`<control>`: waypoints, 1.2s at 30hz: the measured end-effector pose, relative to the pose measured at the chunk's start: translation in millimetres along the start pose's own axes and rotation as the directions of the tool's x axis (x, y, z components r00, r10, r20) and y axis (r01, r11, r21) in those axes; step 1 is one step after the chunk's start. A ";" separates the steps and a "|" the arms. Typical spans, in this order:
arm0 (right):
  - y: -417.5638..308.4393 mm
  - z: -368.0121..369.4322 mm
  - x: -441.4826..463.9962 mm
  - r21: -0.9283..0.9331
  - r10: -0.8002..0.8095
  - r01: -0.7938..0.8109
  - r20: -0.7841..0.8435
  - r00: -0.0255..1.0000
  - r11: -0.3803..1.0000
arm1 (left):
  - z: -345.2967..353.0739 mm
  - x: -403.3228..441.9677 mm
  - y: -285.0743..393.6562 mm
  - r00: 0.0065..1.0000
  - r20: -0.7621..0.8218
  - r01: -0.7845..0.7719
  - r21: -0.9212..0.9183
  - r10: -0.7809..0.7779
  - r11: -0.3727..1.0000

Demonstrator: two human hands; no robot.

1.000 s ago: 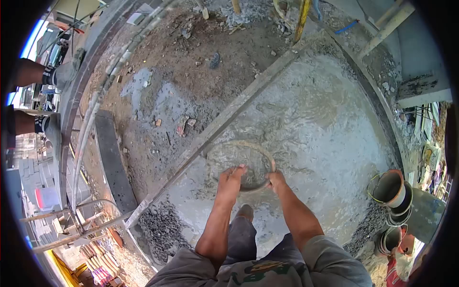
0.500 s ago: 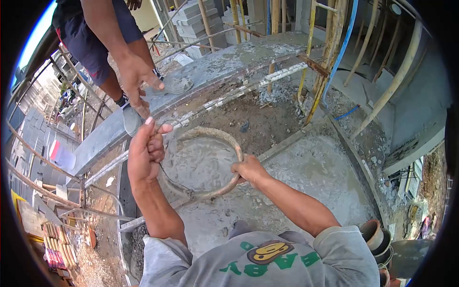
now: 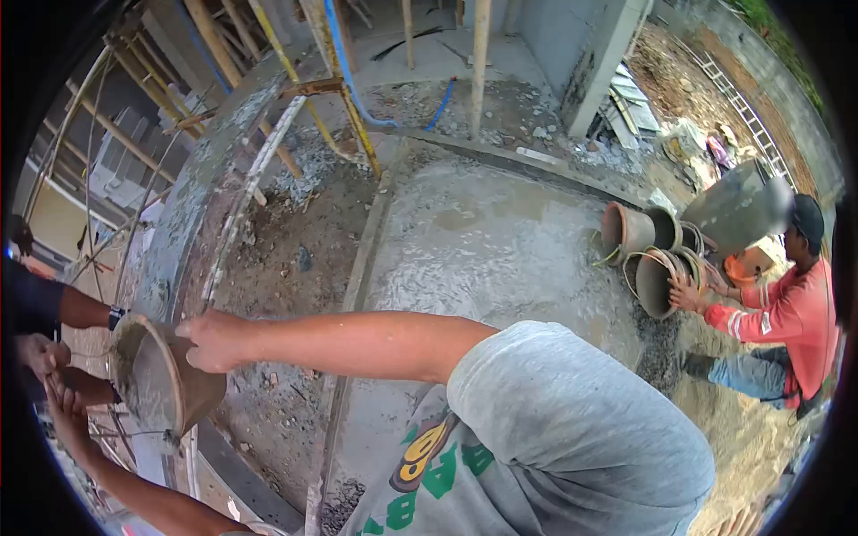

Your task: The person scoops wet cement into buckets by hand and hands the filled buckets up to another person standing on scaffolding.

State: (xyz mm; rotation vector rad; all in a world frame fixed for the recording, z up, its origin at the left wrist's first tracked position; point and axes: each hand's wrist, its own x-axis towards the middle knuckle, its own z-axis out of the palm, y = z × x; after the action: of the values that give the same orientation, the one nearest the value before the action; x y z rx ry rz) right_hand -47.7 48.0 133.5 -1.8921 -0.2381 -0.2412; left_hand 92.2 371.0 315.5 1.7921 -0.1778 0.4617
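A mortar-coated bucket [image 3: 204, 393] is tilted at the left, its open mouth facing left and grey material visible inside. My right hand [image 3: 217, 341] holds its upper side near the rim, fingers curled. At the far left, my left hand [image 3: 70, 409] is closed at the bucket's thin handle, just below a co-worker's hand [image 3: 42, 355] that is also at the handle. The fingers of these two hands partly overlap. Another forearm of the co-worker [image 3: 85, 308], with a dark wristband, reaches toward the rim.
Wet concrete [image 3: 483, 241] lies behind a long form board [image 3: 357, 268]. Stacked buckets [image 3: 628, 230] stand at the right, where a person in red [image 3: 791, 317] has hands on one. Poles [image 3: 480, 67] and a raised ledge [image 3: 183, 201] stand beyond.
The view has swung right. The bucket has gone from low between my hands, up and over to the left, and tipped sideways. The co-worker's reaching hand is now at the handle.
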 end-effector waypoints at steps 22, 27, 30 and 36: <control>485.1 -490.5 -764.7 -0.048 0.277 -0.999 -0.960 0.042 -0.014 | 771.7 -922.4 -268.8 -0.479 0.461 0.238 0.887 -0.747 0.395; 588.2 -593.0 -775.5 -0.329 0.348 -0.897 -0.911 0.220 -0.296 | 872.0 -1026.4 -299.1 -0.525 0.433 0.340 0.896 -0.733 0.286; 610.7 -597.6 -776.2 -0.361 0.431 -0.839 -0.886 0.171 -0.408 | 888.8 -1048.4 -322.2 -0.529 0.414 0.353 0.901 -0.741 0.252; 560.7 -592.4 -791.8 -0.346 0.536 -0.874 -0.836 0.120 -0.343 | 881.7 -1040.5 -347.6 -0.543 0.396 0.344 0.909 -0.740 0.234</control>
State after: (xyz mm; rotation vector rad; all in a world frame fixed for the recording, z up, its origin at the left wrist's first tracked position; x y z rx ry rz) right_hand -677.9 -729.8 -405.1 -2.4793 1.9324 0.3987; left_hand -539.5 -500.6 -591.3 1.7004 0.2069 -2.0802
